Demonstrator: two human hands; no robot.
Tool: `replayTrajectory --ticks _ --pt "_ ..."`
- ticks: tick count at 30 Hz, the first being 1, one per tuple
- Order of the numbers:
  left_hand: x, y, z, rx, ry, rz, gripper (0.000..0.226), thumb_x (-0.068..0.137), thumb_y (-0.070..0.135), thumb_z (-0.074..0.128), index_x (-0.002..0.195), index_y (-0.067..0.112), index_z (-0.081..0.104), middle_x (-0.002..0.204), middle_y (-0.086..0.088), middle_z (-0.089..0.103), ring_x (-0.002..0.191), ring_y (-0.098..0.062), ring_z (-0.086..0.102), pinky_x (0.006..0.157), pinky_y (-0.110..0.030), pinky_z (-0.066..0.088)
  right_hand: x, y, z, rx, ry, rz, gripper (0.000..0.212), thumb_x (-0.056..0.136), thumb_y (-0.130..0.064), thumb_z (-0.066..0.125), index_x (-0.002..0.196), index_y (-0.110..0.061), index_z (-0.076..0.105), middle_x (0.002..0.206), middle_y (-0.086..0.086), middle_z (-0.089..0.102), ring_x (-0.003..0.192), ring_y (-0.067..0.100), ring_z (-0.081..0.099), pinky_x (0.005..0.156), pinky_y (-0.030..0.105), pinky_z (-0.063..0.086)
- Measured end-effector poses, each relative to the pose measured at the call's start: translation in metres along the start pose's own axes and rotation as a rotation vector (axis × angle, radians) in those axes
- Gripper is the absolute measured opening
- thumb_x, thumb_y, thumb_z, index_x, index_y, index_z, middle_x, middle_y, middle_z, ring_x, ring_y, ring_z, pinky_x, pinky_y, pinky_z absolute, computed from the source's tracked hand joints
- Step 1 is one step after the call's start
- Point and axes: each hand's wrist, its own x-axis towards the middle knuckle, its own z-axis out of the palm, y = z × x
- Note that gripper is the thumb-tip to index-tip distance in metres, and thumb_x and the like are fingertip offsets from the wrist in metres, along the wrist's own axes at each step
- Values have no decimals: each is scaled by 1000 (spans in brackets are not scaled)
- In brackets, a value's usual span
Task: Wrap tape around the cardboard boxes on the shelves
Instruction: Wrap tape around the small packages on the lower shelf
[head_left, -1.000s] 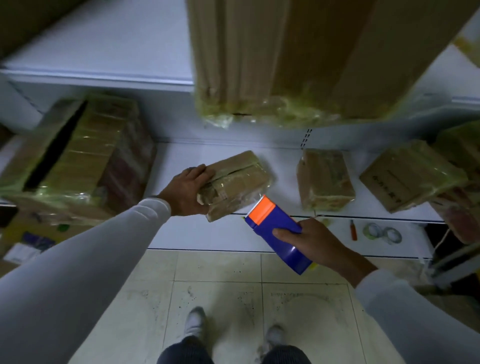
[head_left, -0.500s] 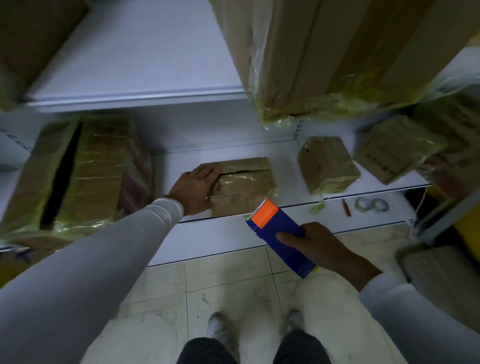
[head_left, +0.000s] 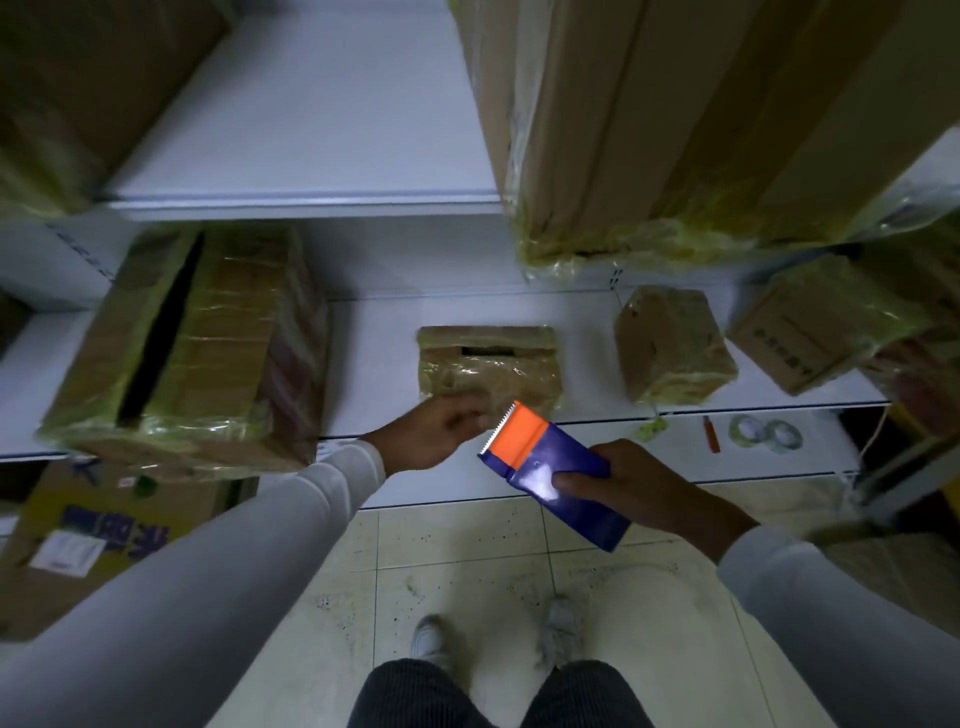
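A small cardboard box (head_left: 488, 364) wrapped in clear tape lies on the middle white shelf (head_left: 374, 364). My left hand (head_left: 426, 431) hovers just in front of it, off the box, blurred, fingers loosely curled toward the toothed edge of the tape dispenser (head_left: 550, 467). Nothing shows in that hand. My right hand (head_left: 639, 488) grips the blue body of the dispenser, orange blade end pointing up-left toward the box.
A large wrapped box (head_left: 192, 338) sits left on the same shelf, two smaller ones (head_left: 670, 343) (head_left: 810, 327) to the right. A tall box (head_left: 675, 104) overhangs the upper shelf. Tape rolls (head_left: 763, 434) and an orange cutter (head_left: 710, 434) lie on the lower shelf.
My left hand set the small box down on the shelf, let go and drew back toward the dispenser. The right hand kept the dispenser roughly in place.
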Motion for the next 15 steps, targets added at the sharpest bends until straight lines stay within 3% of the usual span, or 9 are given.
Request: replayTrajectory --ticks 2,4,8,11,13,15 --pt "-3 11 9 -173 -53 -110 28 101 10 44 127 8 54 108 0 59 89 -5 55 75 -13 46 1 -3 -3 -10 -22 -19 58 59 -64 69 72 -8 65 65 4 68 58 12 61 58 23 40" --pt "-5 12 12 -240 -80 -144 25 101 13 44 120 8 59 103 -3 63 87 -9 58 76 -20 51 2 -5 -7 -32 -51 -32 65 59 -65 68 78 -3 66 73 13 70 62 18 62 60 27 42" --pt "-7 4 11 -278 -17 -155 24 99 8 45 111 -5 61 101 -16 63 90 -22 57 89 -43 50 8 -10 -16 -64 -84 -58 28 82 -39 74 69 -18 62 60 -3 64 58 14 60 59 25 43" --pt "-10 1 13 -271 20 -158 24 99 11 47 115 0 62 106 -21 65 90 -21 59 87 -42 50 11 -10 -16 -81 -119 -63 33 76 -48 73 68 -18 62 60 -2 63 56 14 59 59 27 43" --pt "-13 -1 15 -265 18 -157 26 99 17 49 121 10 61 116 -15 65 96 -20 61 89 -41 51 12 -10 -15 -74 -133 -68 38 68 -56 70 69 -19 62 60 -1 63 56 13 60 59 27 44" --pt "-16 -2 17 -266 -18 -159 28 99 21 49 125 15 60 118 -10 65 101 -21 62 91 -42 51 13 -10 -13 -69 -154 -73 32 74 -47 74 70 -18 62 61 -1 64 57 14 61 59 25 44"
